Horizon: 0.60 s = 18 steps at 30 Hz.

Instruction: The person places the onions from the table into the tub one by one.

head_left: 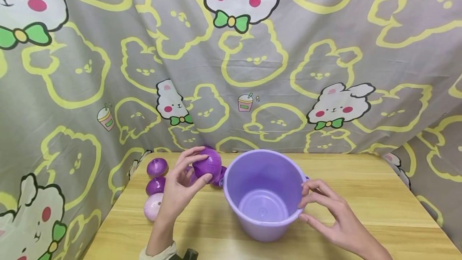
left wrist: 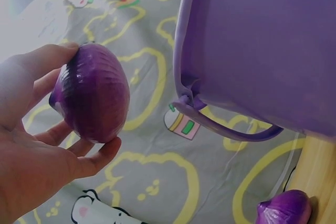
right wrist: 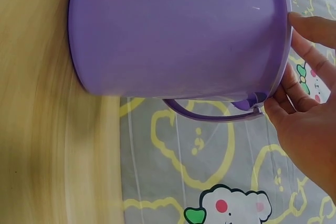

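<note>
My left hand (head_left: 178, 189) grips a purple onion (head_left: 209, 165) between thumb and fingers, raised just left of the bucket. In the left wrist view the same onion (left wrist: 97, 93) shows its ribbed, shiny skin and pointed end. A light purple bucket (head_left: 265, 226) stands upright on the table, its round bottom visible through the open top. At the bucket's right rim my right hand (head_left: 333, 216) holds on with thumb and fingertips. The right wrist view shows the thumb (right wrist: 312, 27) against the rim and the bucket's handle (right wrist: 210, 115) hanging at the back.
At the left of the wooden table (head_left: 375, 196), two purple onions and a pale pink onion (head_left: 152, 207) stand in a row. More purple onions, one of them (left wrist: 283, 208) seen in the left wrist view, lie behind my left hand. A patterned curtain (head_left: 260, 123) borders the table's back.
</note>
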{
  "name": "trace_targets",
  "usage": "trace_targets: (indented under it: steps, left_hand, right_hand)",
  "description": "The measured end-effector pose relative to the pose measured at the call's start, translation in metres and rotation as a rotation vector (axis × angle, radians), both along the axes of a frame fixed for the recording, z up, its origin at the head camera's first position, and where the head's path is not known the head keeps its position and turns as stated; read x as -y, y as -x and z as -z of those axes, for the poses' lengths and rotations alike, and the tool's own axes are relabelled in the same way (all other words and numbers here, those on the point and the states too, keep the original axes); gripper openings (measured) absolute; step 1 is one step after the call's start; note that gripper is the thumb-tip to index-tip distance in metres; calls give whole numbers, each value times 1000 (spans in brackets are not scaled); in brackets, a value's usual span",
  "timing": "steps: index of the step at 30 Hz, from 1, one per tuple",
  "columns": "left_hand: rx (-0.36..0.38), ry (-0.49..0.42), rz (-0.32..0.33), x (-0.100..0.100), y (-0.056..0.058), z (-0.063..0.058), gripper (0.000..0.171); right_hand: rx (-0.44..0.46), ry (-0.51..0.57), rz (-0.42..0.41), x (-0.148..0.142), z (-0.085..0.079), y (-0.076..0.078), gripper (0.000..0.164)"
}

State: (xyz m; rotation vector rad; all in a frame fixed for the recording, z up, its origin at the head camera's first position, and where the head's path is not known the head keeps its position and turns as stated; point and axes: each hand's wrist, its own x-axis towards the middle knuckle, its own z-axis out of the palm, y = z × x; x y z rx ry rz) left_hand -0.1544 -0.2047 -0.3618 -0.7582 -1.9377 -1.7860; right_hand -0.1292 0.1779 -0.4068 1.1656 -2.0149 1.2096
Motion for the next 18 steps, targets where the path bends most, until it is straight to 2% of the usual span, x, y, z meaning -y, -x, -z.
trace_targets:
  steps: [18]
  left_hand:
    - [1, -14, 15, -3, -1, -1, 46]
  right_hand:
    - [22, -2, 12, -1, 4, 1, 48]
